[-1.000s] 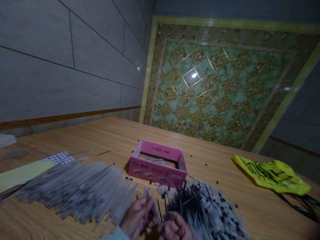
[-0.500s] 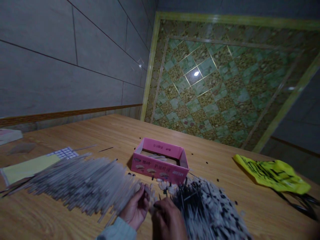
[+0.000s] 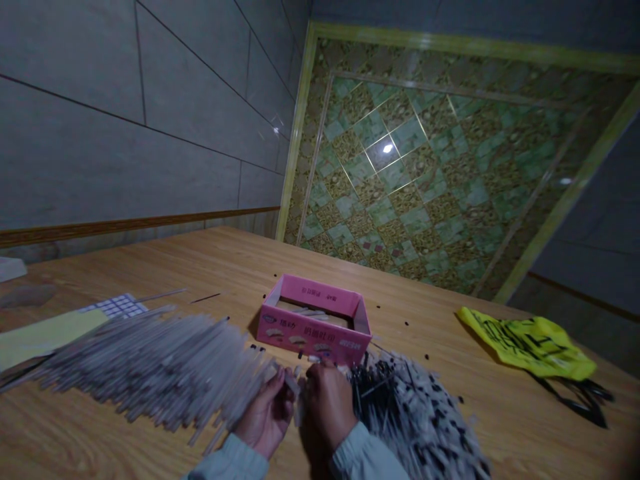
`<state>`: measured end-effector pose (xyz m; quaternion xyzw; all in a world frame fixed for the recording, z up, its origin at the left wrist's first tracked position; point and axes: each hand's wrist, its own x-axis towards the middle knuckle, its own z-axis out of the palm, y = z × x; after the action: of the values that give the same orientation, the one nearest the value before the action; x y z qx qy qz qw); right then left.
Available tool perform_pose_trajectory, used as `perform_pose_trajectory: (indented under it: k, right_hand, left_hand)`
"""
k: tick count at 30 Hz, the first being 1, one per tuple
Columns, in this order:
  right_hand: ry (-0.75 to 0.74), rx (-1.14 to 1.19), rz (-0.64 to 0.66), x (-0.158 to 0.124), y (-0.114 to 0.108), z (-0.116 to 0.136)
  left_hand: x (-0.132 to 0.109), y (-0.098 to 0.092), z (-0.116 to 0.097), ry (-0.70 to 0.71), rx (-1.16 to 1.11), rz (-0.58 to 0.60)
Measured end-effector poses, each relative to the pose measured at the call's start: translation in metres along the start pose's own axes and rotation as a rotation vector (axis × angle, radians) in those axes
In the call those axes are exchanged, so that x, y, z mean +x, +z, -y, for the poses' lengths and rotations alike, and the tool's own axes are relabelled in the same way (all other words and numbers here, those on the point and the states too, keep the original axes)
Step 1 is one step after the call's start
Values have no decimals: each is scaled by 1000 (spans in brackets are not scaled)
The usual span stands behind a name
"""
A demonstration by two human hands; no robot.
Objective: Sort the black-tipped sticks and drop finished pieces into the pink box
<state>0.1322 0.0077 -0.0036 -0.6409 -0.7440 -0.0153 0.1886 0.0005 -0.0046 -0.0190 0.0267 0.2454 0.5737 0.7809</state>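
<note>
My left hand (image 3: pixel 267 417) and my right hand (image 3: pixel 327 403) meet low in the middle of the wooden table (image 3: pixel 210 260), fingers curled together around a thin pale tube (image 3: pixel 293 385) between them. A wide heap of grey-white tubes (image 3: pixel 145 367) spreads to the left of my left hand. A pile of thin black-tipped refills (image 3: pixel 415 417) lies right of my right hand. Just beyond both hands stands an open pink cardboard box (image 3: pixel 315 330) with a few pale sticks inside.
A yellow plastic bag (image 3: pixel 525 340) with black print lies at the right, black handles trailing from it. A yellow sheet (image 3: pixel 45 333) and a white gridded pad (image 3: pixel 117 307) lie at the far left. Small black bits dot the table. Grey wall panels rise behind.
My right hand has moved up and forward towards the pink box, meeting my left hand at the tube. The view shifted slightly.
</note>
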Motion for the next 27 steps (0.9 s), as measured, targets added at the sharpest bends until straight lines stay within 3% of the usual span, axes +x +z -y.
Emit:
perform_pose_trajectory:
  k: [8, 19, 24, 27]
  right_hand:
    - [39, -120, 34, 16, -2, -34]
    - [-8, -78, 16, 17, 13, -31]
    - [-13, 76, -69, 8, -2, -27]
    - [93, 547, -188, -13, -6, -24]
  left_hand:
    - [-2, 3, 3, 20, 33, -41]
    - [0, 3, 3, 60, 80, -26]
    - [0, 0, 4, 62, 109, -35]
    - [0, -1, 7, 82, 163, -22]
